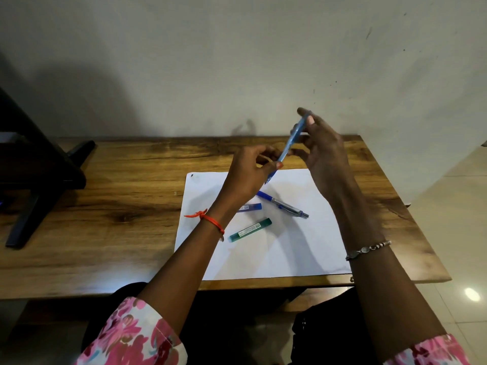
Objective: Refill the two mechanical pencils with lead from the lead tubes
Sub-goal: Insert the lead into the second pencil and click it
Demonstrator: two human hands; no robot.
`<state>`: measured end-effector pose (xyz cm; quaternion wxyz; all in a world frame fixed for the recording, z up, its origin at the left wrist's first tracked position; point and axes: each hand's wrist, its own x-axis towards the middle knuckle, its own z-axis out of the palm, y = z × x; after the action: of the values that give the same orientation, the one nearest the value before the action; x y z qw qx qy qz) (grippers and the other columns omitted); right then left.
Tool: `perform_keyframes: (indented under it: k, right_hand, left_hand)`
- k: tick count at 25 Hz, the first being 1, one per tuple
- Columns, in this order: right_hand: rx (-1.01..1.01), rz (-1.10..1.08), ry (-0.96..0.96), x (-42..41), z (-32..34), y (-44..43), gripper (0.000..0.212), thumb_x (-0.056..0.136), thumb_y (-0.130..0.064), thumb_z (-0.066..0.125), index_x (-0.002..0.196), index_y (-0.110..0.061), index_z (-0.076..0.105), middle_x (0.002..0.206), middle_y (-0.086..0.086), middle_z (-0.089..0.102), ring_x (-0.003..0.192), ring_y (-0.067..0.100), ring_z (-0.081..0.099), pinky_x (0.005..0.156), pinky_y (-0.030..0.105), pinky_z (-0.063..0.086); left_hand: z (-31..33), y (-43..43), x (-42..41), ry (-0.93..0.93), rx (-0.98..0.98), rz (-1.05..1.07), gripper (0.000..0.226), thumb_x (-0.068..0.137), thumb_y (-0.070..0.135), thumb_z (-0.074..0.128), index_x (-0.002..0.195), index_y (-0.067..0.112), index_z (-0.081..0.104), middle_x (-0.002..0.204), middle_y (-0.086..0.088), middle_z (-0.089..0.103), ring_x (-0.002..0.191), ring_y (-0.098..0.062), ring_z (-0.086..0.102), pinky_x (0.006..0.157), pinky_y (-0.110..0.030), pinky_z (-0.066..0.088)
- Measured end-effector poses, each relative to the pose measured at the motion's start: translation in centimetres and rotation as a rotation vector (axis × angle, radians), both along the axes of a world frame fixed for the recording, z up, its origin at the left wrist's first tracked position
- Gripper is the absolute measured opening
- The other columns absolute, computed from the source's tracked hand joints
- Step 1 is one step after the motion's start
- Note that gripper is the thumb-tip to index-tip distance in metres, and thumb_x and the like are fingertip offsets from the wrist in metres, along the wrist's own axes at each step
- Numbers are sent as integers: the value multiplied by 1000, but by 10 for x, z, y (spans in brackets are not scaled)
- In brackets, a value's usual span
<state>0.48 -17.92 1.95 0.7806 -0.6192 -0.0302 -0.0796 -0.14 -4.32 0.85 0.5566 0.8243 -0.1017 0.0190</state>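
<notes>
Pinching low on the barrel with the left hand (pixel 253 167), fingers curled in. Gripping higher up with the right hand (pixel 322 151), thumb and fingertips closed round the top end of the light-blue mechanical pencil (pixel 291 139) — held tilted above the table, tip down toward the white paper (pixel 290 254). Lying flat on that sheet: second pencil (pixel 283 205), dark blue, near the blue lead tube (pixel 251 207) — partly hidden behind the left wrist. Closer in, green lead tube (pixel 250 229), apart from both. Beneath it all, wooden table (pixel 118 206).
</notes>
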Motion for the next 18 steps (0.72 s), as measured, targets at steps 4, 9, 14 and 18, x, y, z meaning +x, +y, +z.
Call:
perform_keyframes:
  k: [4, 9, 14, 18]
  right_hand:
    - [187, 119, 178, -1, 1, 13, 45, 99, -43, 29, 75, -13, 54, 64, 0, 52, 66, 16, 57, 66, 28, 53]
    - [598, 97, 144, -3, 7, -6, 66, 90, -64, 25, 44, -17, 31, 37, -5, 22, 37, 10, 20, 42, 20, 16]
    - [629, 50, 136, -9, 11, -14, 61, 87, -53, 27, 38, -17, 27, 32, -6, 18, 32, 9, 14, 41, 19, 10]
    - [641, 19, 128, -9, 14, -13, 57, 87, -52, 27, 43, -17, 28, 34, -6, 18, 33, 9, 13, 38, 18, 11]
  left_hand:
    - [-2, -4, -3, 113, -117, -23, 17, 81, 10, 65, 97, 3, 66, 85, -6, 65, 72, -13, 62, 66, -23, 55]
    - [-6, 4, -6, 508, -389, -95, 21, 89, 12, 56, 101, -3, 64, 84, -4, 67, 72, -13, 66, 68, -24, 57]
    - [-8, 4, -9, 703, -435, -198, 11, 87, 5, 56, 89, 0, 66, 69, 1, 73, 63, -10, 69, 68, -25, 58]
    - [-8, 4, -10, 760, -445, -234, 12, 87, 0, 54, 92, -2, 65, 67, 1, 73, 63, -10, 69, 68, -25, 59]
